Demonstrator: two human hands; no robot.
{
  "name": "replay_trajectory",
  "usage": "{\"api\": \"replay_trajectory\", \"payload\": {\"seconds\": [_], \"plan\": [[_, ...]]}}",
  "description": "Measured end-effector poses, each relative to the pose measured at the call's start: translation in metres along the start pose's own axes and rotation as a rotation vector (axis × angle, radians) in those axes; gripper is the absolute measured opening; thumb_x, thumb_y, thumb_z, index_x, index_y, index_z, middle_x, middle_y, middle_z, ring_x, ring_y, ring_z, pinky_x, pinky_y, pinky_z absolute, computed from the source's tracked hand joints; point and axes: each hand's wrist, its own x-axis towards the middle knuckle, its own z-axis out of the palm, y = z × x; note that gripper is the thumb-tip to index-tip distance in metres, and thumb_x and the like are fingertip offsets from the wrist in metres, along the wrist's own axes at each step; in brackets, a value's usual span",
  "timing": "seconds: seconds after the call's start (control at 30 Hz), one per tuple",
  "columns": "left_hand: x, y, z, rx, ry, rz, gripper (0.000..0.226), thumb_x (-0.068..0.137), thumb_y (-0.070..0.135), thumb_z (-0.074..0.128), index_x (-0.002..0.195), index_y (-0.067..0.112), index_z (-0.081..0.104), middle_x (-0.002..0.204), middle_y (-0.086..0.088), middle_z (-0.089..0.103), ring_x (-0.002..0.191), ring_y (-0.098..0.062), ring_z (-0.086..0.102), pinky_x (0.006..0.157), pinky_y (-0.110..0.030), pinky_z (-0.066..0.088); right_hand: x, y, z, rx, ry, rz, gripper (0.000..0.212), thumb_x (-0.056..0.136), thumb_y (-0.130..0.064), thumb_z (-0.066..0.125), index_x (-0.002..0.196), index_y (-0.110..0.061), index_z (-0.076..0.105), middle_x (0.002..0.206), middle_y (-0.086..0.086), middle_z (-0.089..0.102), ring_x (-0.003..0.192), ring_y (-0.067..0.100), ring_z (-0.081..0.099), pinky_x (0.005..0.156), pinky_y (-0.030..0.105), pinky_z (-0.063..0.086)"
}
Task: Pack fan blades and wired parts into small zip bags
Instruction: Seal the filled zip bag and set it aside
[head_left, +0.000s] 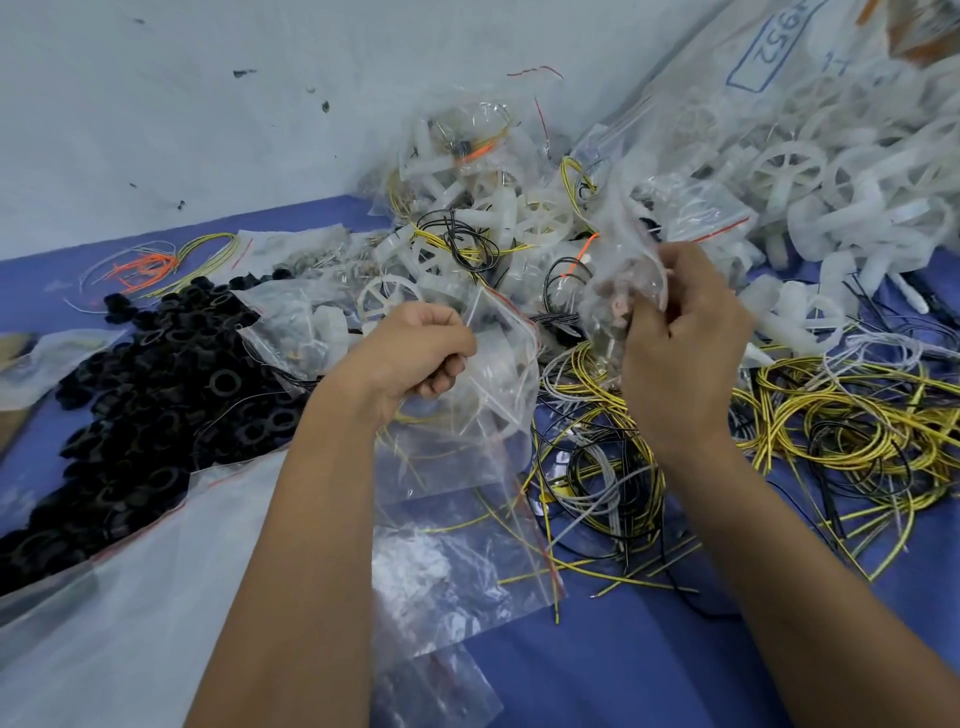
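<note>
Two hands in view — left hand (415, 348) and right hand (680, 338), each pinched one clear zip bag: one (498, 364) at the left grip, one (623, 270) at the right. Black rings (156, 395) left of the grips, white fan blades (810, 171) beyond, yellow wires (841, 426) right — too many to count.

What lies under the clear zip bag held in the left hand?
Under the clear zip bag the left hand grips lie flat empty clear bags and yellow wires on blue cloth; anything beneath is hidden.
</note>
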Motion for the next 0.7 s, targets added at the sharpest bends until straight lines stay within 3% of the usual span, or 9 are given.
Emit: {"api": "replay_trajectory", "payload": {"seconds": [0.07, 0.13, 0.23, 0.33, 0.4, 0.47, 0.53, 0.7], "plan": [[0.000, 0.000, 0.000, 0.007, -0.003, -0.001, 0.033, 0.090, 0.001, 0.061, 0.060, 0.015, 0.052, 0.050, -0.001, 0.051, 0.038, -0.011, 0.041, 0.036, -0.017, 0.027, 0.002, -0.005, 0.001, 0.295, -0.014, 0.089, 0.011, 0.099, -0.011, 0.050, 0.098, -0.013, 0.061, 0.079, 0.011, 0.069, 0.056, 0.030, 0.062, 0.047, 0.035, 0.045], [0.000, 0.002, 0.003, 0.025, -0.002, -0.003, 0.032, 0.090, 0.002, 0.061, 0.061, 0.015, 0.052, 0.049, 0.000, 0.051, 0.038, -0.011, 0.041, 0.037, -0.017, 0.027, 0.003, -0.005, 0.001, 0.387, -0.003, 0.081, 0.009, 0.098, -0.008, 0.049, 0.097, -0.009, 0.058, 0.082, 0.021, 0.065, 0.057, 0.042, 0.058, 0.044, 0.042, 0.046], [0.001, 0.005, 0.011, 0.072, 0.007, 0.010, 0.033, 0.090, 0.004, 0.062, 0.060, 0.015, 0.052, 0.049, 0.001, 0.052, 0.039, -0.012, 0.042, 0.039, -0.017, 0.029, 0.003, -0.005, 0.000, 0.305, 0.027, 0.033, 0.012, 0.096, -0.007, 0.051, 0.100, -0.011, 0.061, 0.078, 0.010, 0.061, 0.060, 0.033, 0.054, 0.051, 0.044, 0.048], [0.002, 0.009, 0.023, 0.109, -0.010, 0.040, 0.032, 0.090, 0.005, 0.061, 0.062, 0.016, 0.050, 0.049, 0.001, 0.053, 0.040, -0.012, 0.043, 0.039, -0.019, 0.031, 0.001, -0.011, 0.003, 0.537, -0.049, 0.091, 0.014, 0.099, -0.003, 0.047, 0.103, -0.011, 0.059, 0.079, 0.016, 0.063, 0.054, 0.023, 0.055, 0.045, 0.029, 0.044], [0.003, 0.011, 0.031, 0.109, 0.003, 0.061, 0.030, 0.089, 0.005, 0.062, 0.065, 0.015, 0.049, 0.048, 0.003, 0.054, 0.040, -0.011, 0.043, 0.039, -0.019, 0.033, -0.001, -0.013, 0.006, 0.601, -0.152, 0.106, 0.017, 0.101, 0.000, 0.044, 0.111, -0.006, 0.056, 0.078, 0.011, 0.067, 0.052, 0.026, 0.060, 0.042, 0.029, 0.045], [0.004, 0.012, 0.036, 0.091, 0.035, 0.073, 0.029, 0.089, 0.005, 0.061, 0.065, 0.016, 0.049, 0.046, 0.004, 0.053, 0.039, -0.010, 0.043, 0.040, -0.018, 0.033, -0.003, -0.012, 0.008, 0.535, -0.255, 0.114, 0.026, 0.099, 0.006, 0.043, 0.114, -0.010, 0.057, 0.077, 0.008, 0.069, 0.054, 0.032, 0.065, 0.043, 0.037, 0.050], [0.004, 0.013, 0.037, 0.048, 0.067, 0.097, 0.030, 0.087, 0.004, 0.061, 0.063, 0.017, 0.048, 0.047, 0.004, 0.052, 0.039, -0.010, 0.042, 0.040, -0.018, 0.032, -0.007, -0.009, 0.010, 0.417, -0.337, 0.125, 0.030, 0.093, 0.012, 0.043, 0.105, -0.010, 0.058, 0.070, 0.009, 0.068, 0.053, 0.034, 0.066, 0.043, 0.045, 0.053], [0.003, 0.017, 0.029, -0.092, 0.120, 0.188, 0.032, 0.084, 0.001, 0.059, 0.059, 0.018, 0.046, 0.050, -0.001, 0.051, 0.042, -0.012, 0.041, 0.042, -0.021, 0.030, -0.010, 0.001, 0.013, 0.165, -0.413, 0.157, 0.028, 0.088, 0.004, 0.048, 0.105, -0.017, 0.054, 0.062, 0.002, 0.069, 0.051, 0.022, 0.069, 0.048, 0.039, 0.055]]}}
